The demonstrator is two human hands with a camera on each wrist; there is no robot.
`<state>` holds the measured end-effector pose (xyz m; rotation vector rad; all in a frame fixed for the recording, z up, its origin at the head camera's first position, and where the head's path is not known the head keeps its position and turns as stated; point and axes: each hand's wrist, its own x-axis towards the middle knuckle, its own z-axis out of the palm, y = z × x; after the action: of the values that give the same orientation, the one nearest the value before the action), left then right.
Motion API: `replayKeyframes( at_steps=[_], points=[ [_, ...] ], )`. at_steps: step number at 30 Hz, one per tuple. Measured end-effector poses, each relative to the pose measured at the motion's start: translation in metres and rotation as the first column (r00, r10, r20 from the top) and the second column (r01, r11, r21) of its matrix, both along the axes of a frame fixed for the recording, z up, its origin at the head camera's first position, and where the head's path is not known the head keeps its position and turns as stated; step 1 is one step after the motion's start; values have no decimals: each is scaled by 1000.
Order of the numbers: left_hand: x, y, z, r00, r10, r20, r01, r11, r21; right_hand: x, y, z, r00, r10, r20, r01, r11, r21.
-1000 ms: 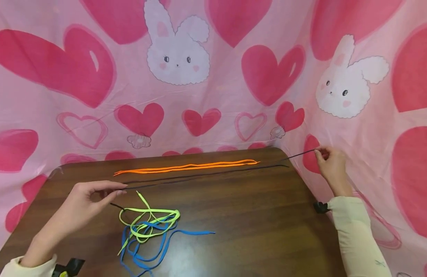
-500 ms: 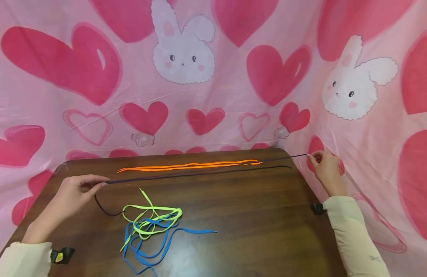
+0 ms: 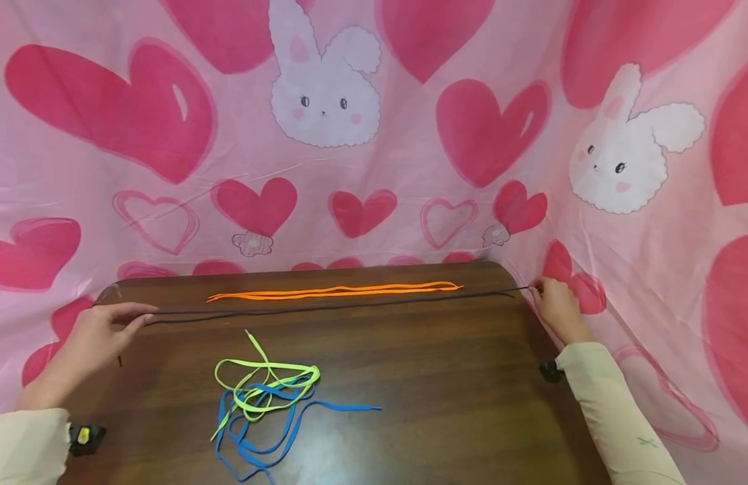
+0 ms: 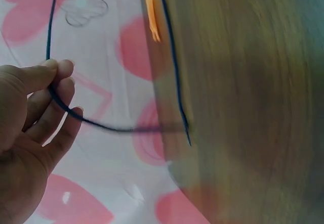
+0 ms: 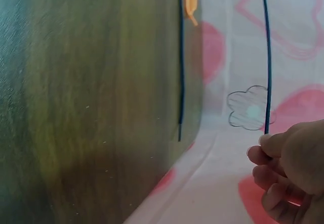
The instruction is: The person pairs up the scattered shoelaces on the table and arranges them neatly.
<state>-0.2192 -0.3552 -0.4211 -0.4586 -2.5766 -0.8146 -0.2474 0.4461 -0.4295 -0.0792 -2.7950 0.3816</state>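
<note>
My left hand [image 3: 97,340] pinches a dark shoelace [image 4: 49,37] between thumb and forefinger at the table's left side. A loose tail of it swings below the fingers, its end blurred in the left wrist view. At the right edge, my right hand [image 3: 558,311] pinches the other end of this lace [image 5: 268,72]. The lace runs in a long straight line between both hands, over the table. A second dark shoelace [image 5: 181,72] lies stretched out on the wood; the held one crosses it in the head view. Just behind lies an orange shoelace [image 3: 219,296] in parallel strands.
A yellow-green shoelace [image 3: 316,372] lies tangled over a blue shoelace [image 3: 349,406] at the middle front of the brown table [image 3: 458,377]. A pink cloth [image 3: 404,155] with hearts and rabbits hangs behind and to the right.
My left hand has drawn the dark lace leftward, pulling its tail free of the yellow-green lace. My right hand has come down towards the table's right edge.
</note>
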Motion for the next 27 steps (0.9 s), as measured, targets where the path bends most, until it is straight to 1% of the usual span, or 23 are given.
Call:
replayKeyframes(
  at_steps=[2, 4, 6, 8, 10, 13, 17, 20, 22, 23, 24, 27],
  points=[
    [-2, -5, -4, 1000, 1, 7, -1, 1000, 2, -1, 1, -3, 1000, 7, 18, -7, 1000, 6],
    [-4, -10, -7, 1000, 7, 14, -7, 1000, -16, -2, 2, -6, 1000, 9, 27, -9, 1000, 6],
    [-7, -13, -12, 1000, 13, 19, -12, 999, -45, -3, 3, -8, 999, 7, 38, -7, 1000, 0],
    [-11, -16, -16, 1000, 31, 1, -31, 996, -86, -5, 5, -12, 998, -1, 58, 2, 1000, -1],
    [-15, -20, -21, 999, 49, 2, -48, 992, -119, -6, 6, -17, 996, -12, 86, 12, 1000, 0],
    [-20, -27, -29, 997, 74, 24, -70, 987, -144, -9, 8, -24, 992, -30, 119, 28, 999, 18],
    [-22, -35, -40, 991, 103, 82, -89, 984, -154, -15, 11, -36, 987, -45, 157, 41, 999, 29],
    [-25, -41, -48, 985, 127, 118, -107, 980, -167, -21, 12, -45, 983, -34, 179, 31, 999, 22],
    [-26, -44, -52, 975, 161, 150, -134, 975, -174, -24, 12, -50, 982, -29, 185, 26, 1000, 16],
    [-27, -46, -53, 968, 180, 174, -149, 973, -178, -25, 12, -52, 982, -31, 187, 29, 999, 18],
    [-28, -48, -55, 957, 206, 205, -169, 969, -181, -26, 12, -53, 982, -34, 186, 31, 999, 19],
    [-29, -54, -59, 914, 283, 291, -234, 953, -193, -28, 11, -55, 984, -50, 172, 46, 999, 25]
  ],
)
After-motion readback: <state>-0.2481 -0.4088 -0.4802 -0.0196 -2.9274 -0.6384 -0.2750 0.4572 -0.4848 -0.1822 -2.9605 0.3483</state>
